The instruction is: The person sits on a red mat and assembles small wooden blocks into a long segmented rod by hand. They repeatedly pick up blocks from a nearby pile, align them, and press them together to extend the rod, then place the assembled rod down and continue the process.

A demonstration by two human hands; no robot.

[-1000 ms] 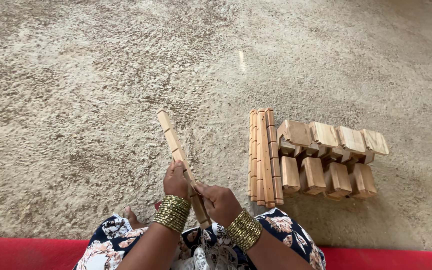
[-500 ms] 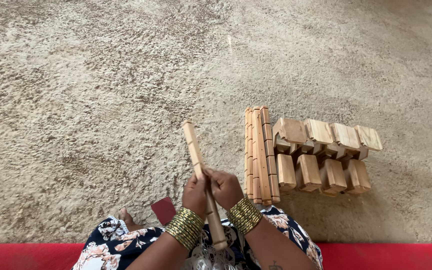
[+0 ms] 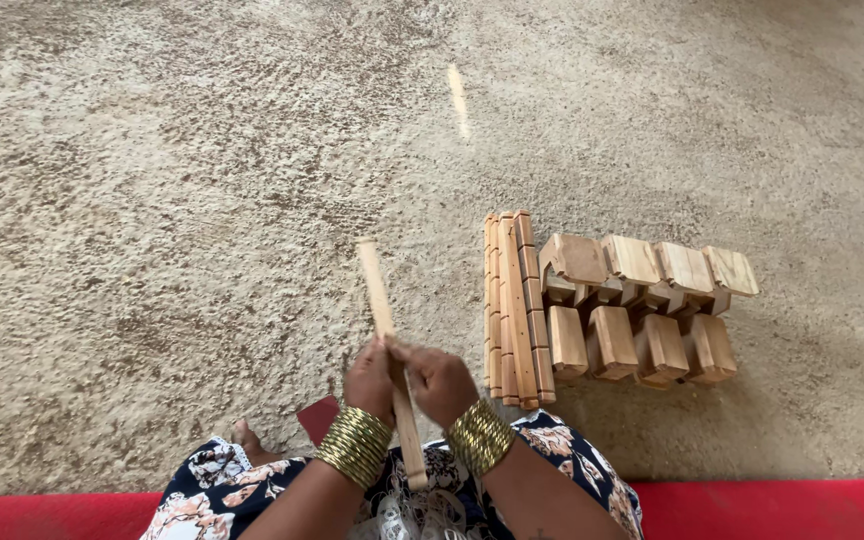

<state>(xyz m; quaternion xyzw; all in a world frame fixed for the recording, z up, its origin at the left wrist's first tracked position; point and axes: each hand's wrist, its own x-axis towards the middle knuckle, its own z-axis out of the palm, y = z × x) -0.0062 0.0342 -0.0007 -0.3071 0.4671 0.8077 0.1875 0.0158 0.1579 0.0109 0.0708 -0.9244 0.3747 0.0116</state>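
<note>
Both hands are gripping one long wooden stick [image 3: 389,350] over the lap, just left of the stack of sticks [image 3: 515,305].

The left hand [image 3: 370,378] and right hand [image 3: 438,380] are closing around the stick's middle, its far end pointing away over the sandy floor [image 3: 152,200], its near end lying over the patterned dress [image 3: 202,490]; right of the stick, several like sticks are lying side by side in a neat row, so some laying-out is looking done, with this one not yet set down; beyond that row, wooden blocks [image 3: 642,310] are sitting in two rows, touching it; fingertips are hiding under the knuckles; a dark red object [image 3: 318,418] left of the stick is half covered by a gold-bangled wrist, kind unclear; a red strip [image 3: 772,508] is running cut off along the frame bottom.
</note>
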